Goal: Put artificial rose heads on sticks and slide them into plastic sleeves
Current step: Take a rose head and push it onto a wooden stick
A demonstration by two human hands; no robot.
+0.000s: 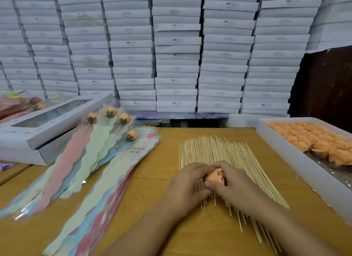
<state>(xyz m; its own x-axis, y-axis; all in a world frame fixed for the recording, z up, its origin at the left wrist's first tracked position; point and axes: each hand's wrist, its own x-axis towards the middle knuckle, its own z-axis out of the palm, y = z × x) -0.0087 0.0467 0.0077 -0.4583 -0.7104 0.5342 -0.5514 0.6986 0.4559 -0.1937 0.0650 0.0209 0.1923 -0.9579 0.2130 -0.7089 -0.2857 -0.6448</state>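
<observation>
My left hand (187,181) and my right hand (229,181) meet over a spread of thin wooden sticks (215,154) on the table. Both hold one orange rose head (214,176) between their fingers, and most of it is hidden. Whether a stick is in the rose I cannot tell. A white tray (297,160) at the right holds several orange rose heads (314,139). To the left lie pastel plastic sleeves (118,171) printed "LOVE YOU". Several sleeved roses on sticks (123,119) rest on top of them.
A white window box (38,133) stands at the far left on the wooden table (167,208). Stacks of white flat boxes (175,49) form a wall behind the table. A dark wooden panel (327,84) stands at the back right.
</observation>
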